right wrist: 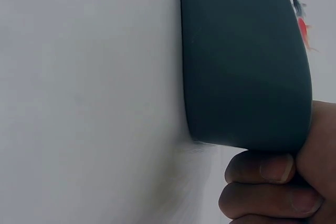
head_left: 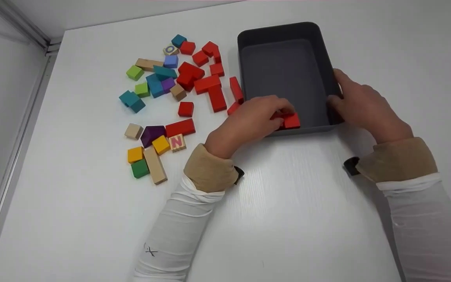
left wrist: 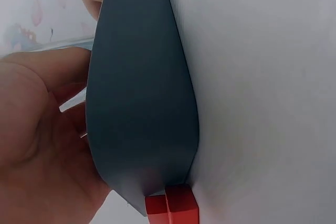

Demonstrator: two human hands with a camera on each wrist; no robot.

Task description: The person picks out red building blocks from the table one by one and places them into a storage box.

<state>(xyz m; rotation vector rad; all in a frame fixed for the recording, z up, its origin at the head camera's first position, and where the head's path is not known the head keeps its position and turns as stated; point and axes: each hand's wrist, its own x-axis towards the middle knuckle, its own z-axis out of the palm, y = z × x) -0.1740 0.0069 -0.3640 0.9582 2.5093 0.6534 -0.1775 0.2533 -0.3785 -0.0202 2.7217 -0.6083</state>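
Observation:
My left hand point(head_left: 255, 117) reaches over the near wall of a dark grey tray point(head_left: 323, 51), its curled fingers on a red block point(head_left: 291, 121) in the near left corner. More red shows between finger and thumb, partly hidden by the hand. In the left wrist view the palm point(left wrist: 37, 124) is beside the tray's outer wall point(left wrist: 142, 77). On the tray's right side my right hand point(head_left: 366, 103) grips the wall, thumb over the rim inside. In the right wrist view its fingers point(right wrist: 262, 174) curl at the wall's outside point(right wrist: 241, 61).
Left of the tray lie many loose blocks: red ones point(head_left: 207, 84), teal point(head_left: 135, 102), yellow point(head_left: 135, 155), purple point(head_left: 153, 136), green point(head_left: 140, 168) and plain wood point(head_left: 156, 166). One red block point(head_left: 236, 90) leans close to the tray's left wall. All stand on a white table point(head_left: 288, 215).

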